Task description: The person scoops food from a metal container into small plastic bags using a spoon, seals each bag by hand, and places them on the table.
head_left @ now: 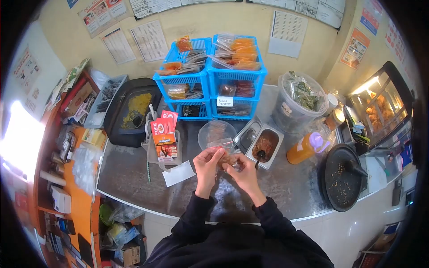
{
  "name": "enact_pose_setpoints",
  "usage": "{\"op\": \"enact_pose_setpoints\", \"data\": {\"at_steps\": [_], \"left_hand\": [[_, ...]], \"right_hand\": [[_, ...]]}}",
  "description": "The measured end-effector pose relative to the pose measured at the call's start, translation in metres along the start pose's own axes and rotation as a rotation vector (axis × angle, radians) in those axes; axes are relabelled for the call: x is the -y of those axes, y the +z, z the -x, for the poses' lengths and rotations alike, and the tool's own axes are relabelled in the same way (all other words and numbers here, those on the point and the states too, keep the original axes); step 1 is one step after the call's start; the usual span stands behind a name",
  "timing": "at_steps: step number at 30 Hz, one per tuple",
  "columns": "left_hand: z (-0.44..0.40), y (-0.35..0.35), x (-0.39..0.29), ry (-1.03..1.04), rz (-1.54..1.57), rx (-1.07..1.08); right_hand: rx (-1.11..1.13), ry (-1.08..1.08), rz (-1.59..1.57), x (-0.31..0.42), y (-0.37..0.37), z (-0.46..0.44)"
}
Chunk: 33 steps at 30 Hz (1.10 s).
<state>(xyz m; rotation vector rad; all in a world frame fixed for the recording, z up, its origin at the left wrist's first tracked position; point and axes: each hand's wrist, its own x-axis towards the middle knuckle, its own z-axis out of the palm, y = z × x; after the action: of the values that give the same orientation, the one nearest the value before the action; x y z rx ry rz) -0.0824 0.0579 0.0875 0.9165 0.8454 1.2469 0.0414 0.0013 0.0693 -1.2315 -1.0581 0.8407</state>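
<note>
1. Both hands grip one item: the left hand [206, 169] and the right hand [243, 175] pinch a small clear plastic bag with reddish-brown contents [229, 159] between thumbs and fingers.
2. Landmark: round clear plastic bowl [203, 136], holding packets. The bag is held at the bowl's near side, above the dark metal tabletop [290, 192]. The two-sided pinch probably keeps the thin film steady.
3. Right of the bowl: rectangular steel container [278, 149] of reddish-brown paste [268, 141], with a black utensil [261, 154] standing in it. This position presumably suits a short reach by the right hand.
4. Behind the bowl: stacked blue plastic baskets [243, 73] with filled packets. Stacking likely saves surface area and separates the kinds.
5. Left of the bowl: upright red and orange printed cards [165, 140], apparently propped for easy picking. A white paper slip [179, 173] lies nearer the person.
6. Visibility limits:
   - Fingers cover much of the bag; its closure and fill level cannot be made out.
   - The utensil's lower end is hidden in the paste.
   - Packets in the lower baskets are shaded and partly screened by the basket walls.
</note>
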Motion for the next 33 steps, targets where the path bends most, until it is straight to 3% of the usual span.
{"op": "enact_pose_setpoints", "data": {"at_steps": [11,16,22,33], "left_hand": [[0.007,-0.011,0.000,0.000,0.122,-0.001],[0.015,-0.021,0.000,0.053,-0.040,0.023],[0.021,-0.019,-0.009,0.100,-0.089,0.015],[0.022,-0.027,-0.006,0.036,-0.090,0.026]], "right_hand": [[-0.035,-0.032,0.092,0.004,0.009,0.008],[-0.107,-0.090,-0.055,0.019,0.014,-0.001],[0.010,0.016,-0.062,0.014,0.005,-0.008],[0.017,-0.081,-0.054,0.009,0.017,-0.005]]}}
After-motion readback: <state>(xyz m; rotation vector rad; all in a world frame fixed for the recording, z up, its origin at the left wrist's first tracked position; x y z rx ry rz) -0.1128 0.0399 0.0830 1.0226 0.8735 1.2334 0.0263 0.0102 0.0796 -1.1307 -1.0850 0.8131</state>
